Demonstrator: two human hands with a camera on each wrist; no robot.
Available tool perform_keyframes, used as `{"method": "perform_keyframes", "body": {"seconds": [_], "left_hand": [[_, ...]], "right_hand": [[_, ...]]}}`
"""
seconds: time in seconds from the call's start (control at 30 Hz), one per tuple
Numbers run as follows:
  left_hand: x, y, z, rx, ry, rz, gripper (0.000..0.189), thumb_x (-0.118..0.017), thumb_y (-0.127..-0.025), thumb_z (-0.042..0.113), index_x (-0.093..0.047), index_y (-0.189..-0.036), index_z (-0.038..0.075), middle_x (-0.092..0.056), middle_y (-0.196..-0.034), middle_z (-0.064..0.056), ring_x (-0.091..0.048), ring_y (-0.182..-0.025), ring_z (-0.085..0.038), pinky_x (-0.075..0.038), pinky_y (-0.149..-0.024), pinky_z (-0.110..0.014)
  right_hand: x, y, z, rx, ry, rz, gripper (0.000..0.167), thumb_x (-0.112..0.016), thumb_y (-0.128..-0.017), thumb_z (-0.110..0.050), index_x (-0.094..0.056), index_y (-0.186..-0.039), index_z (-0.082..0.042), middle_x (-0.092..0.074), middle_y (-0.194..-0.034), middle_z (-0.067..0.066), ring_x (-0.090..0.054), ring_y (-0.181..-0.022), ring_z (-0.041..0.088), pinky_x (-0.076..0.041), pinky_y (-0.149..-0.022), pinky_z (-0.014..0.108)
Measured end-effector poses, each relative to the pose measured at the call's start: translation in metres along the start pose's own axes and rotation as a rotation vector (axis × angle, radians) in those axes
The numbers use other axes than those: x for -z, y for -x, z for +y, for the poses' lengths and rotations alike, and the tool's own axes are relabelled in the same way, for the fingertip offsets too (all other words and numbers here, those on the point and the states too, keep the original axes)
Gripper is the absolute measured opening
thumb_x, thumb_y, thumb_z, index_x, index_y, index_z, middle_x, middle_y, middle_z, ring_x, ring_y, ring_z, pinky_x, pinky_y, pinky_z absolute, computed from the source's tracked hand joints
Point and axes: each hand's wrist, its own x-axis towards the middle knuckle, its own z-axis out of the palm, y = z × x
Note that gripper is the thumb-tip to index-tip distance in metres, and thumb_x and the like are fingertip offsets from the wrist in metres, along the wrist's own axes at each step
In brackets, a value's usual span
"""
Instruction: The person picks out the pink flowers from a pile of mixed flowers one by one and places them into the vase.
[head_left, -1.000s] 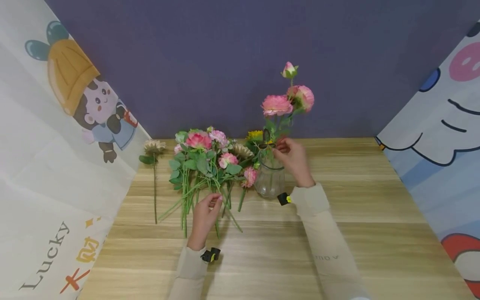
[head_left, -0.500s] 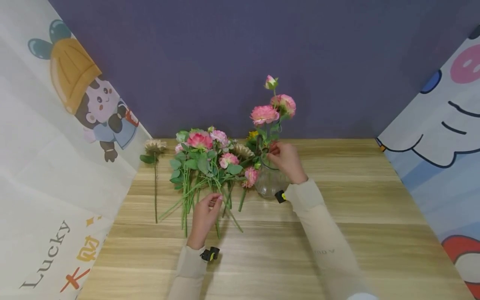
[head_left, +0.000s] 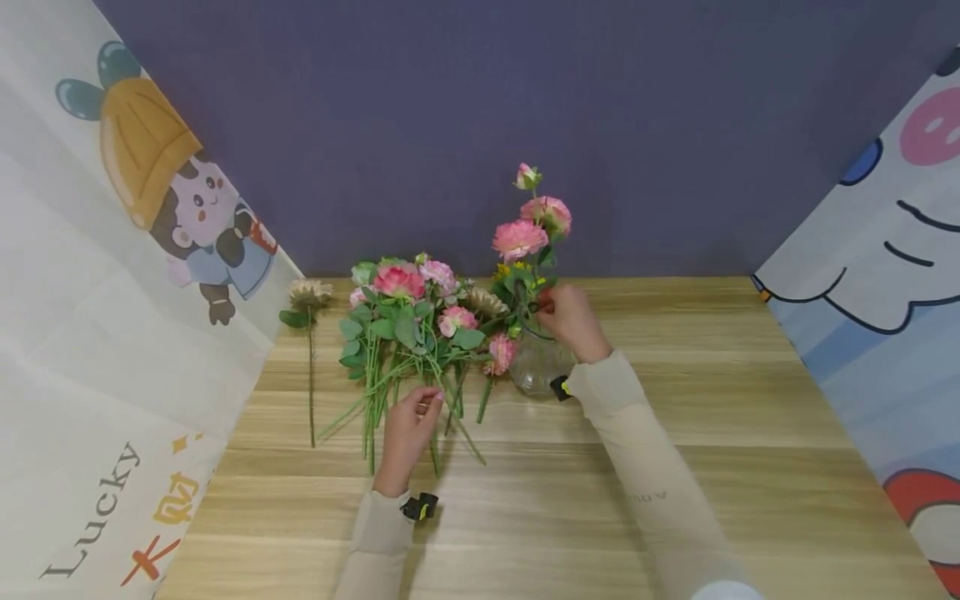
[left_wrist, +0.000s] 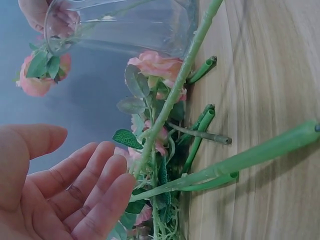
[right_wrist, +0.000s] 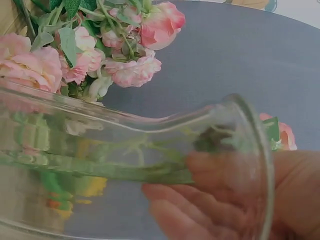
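Observation:
At the mouth of the clear glass vase [head_left: 534, 371], my right hand [head_left: 576, 323] pinches the stem of a pink artificial flower spray [head_left: 520, 240]. Two full blooms and a bud rise above the rim. In the right wrist view the green stem [right_wrist: 125, 170] runs down inside the glass, and my fingers show blurred through the vase wall. My left hand [head_left: 408, 437] hovers by the stems of the flower pile [head_left: 401, 333]. Its fingers are loosely bent and hold nothing, as the left wrist view shows.
One cream flower [head_left: 310, 300] lies apart at the left. Yellow flowers [head_left: 510, 269] sit behind the vase. A loose pink flower [head_left: 500, 354] lies just left of the glass. The wooden table [head_left: 675, 500] meets a dark blue back wall [head_left: 420, 133].
My right hand has brought the pink flower spray left and down, its stem going deeper into the vase. My left hand stays where it was.

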Motion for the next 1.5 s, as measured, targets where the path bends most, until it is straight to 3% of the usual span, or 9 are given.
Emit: {"method": "perform_keyframes", "body": {"seconds": [0.2, 0.3, 0.5, 0.67, 0.83, 1.03, 1.3, 1.5], "left_hand": [[-0.001, 0.000, -0.004, -0.018, -0.026, 0.009, 0.023, -0.059, -0.094, 0.024, -0.069, -0.103, 0.006, -0.070, -0.089, -0.006, -0.063, -0.072, -0.017, -0.051, -0.059, -0.029], [-0.001, 0.000, -0.005, -0.019, -0.036, 0.009, 0.022, -0.059, -0.094, 0.023, -0.069, -0.102, 0.006, -0.070, -0.088, -0.006, -0.062, -0.070, -0.016, -0.050, -0.058, -0.028], [-0.001, 0.001, -0.007, -0.017, -0.041, -0.005, 0.021, -0.059, -0.094, 0.023, -0.069, -0.101, 0.006, -0.069, -0.087, -0.006, -0.061, -0.069, -0.015, -0.048, -0.056, -0.027], [-0.002, 0.002, -0.010, -0.027, -0.041, -0.014, 0.020, -0.059, -0.094, 0.022, -0.069, -0.100, 0.006, -0.069, -0.085, -0.006, -0.061, -0.068, -0.015, -0.047, -0.054, -0.026], [-0.004, 0.002, -0.013, -0.022, -0.048, -0.011, 0.019, -0.060, -0.093, 0.020, -0.070, -0.099, 0.005, -0.069, -0.083, -0.005, -0.061, -0.067, -0.015, -0.047, -0.053, -0.025], [-0.003, 0.002, -0.012, 0.000, -0.040, -0.009, 0.019, -0.059, -0.092, 0.018, -0.069, -0.103, 0.005, -0.069, -0.085, -0.005, -0.063, -0.069, -0.016, -0.050, -0.058, -0.030], [-0.005, 0.002, -0.013, 0.066, -0.034, -0.007, 0.021, -0.060, -0.092, 0.018, -0.067, -0.106, 0.003, -0.069, -0.087, -0.006, -0.063, -0.072, -0.018, -0.051, -0.059, -0.031], [-0.010, 0.002, -0.014, 0.042, -0.017, 0.014, 0.023, -0.061, -0.091, 0.015, -0.067, -0.108, 0.000, -0.069, -0.087, -0.009, -0.065, -0.071, -0.021, -0.052, -0.058, -0.031]], "right_hand": [[0.002, 0.000, 0.000, -0.010, 0.036, -0.013, 0.018, -0.059, -0.076, 0.003, -0.054, -0.061, -0.004, -0.065, -0.069, 0.013, -0.057, -0.064, 0.022, -0.046, -0.059, 0.032], [0.002, 0.001, -0.001, -0.012, 0.027, -0.015, 0.019, -0.059, -0.076, 0.003, -0.052, -0.061, -0.006, -0.063, -0.068, 0.011, -0.054, -0.063, 0.020, -0.043, -0.059, 0.030], [0.003, 0.004, 0.001, -0.005, -0.049, -0.022, 0.003, -0.060, -0.077, 0.003, -0.062, -0.077, 0.005, -0.069, -0.085, 0.023, -0.066, -0.081, 0.033, -0.054, -0.071, 0.040], [0.004, 0.007, 0.004, -0.034, -0.171, -0.052, 0.021, -0.060, -0.081, 0.003, -0.063, -0.101, 0.011, -0.066, -0.099, 0.027, -0.065, -0.091, 0.037, -0.054, -0.079, 0.043], [0.004, 0.010, 0.005, -0.084, -0.271, -0.032, 0.041, -0.060, -0.085, 0.003, -0.052, -0.124, 0.014, -0.063, -0.108, 0.030, -0.064, -0.098, 0.038, -0.053, -0.083, 0.042], [0.008, 0.017, 0.003, -0.105, -0.335, 0.025, 0.043, -0.062, -0.087, 0.000, -0.051, -0.127, 0.011, -0.062, -0.113, 0.028, -0.062, -0.103, 0.037, -0.052, -0.086, 0.042], [0.011, 0.025, 0.007, -0.073, -0.394, 0.094, 0.037, -0.062, -0.089, -0.002, -0.056, -0.123, 0.008, -0.065, -0.111, 0.023, -0.063, -0.103, 0.031, -0.052, -0.086, 0.038], [0.016, 0.035, 0.011, -0.077, -0.406, 0.111, 0.037, -0.063, -0.090, -0.008, -0.057, -0.124, 0.007, -0.063, -0.116, 0.022, -0.062, -0.104, 0.031, -0.051, -0.088, 0.038]]}}
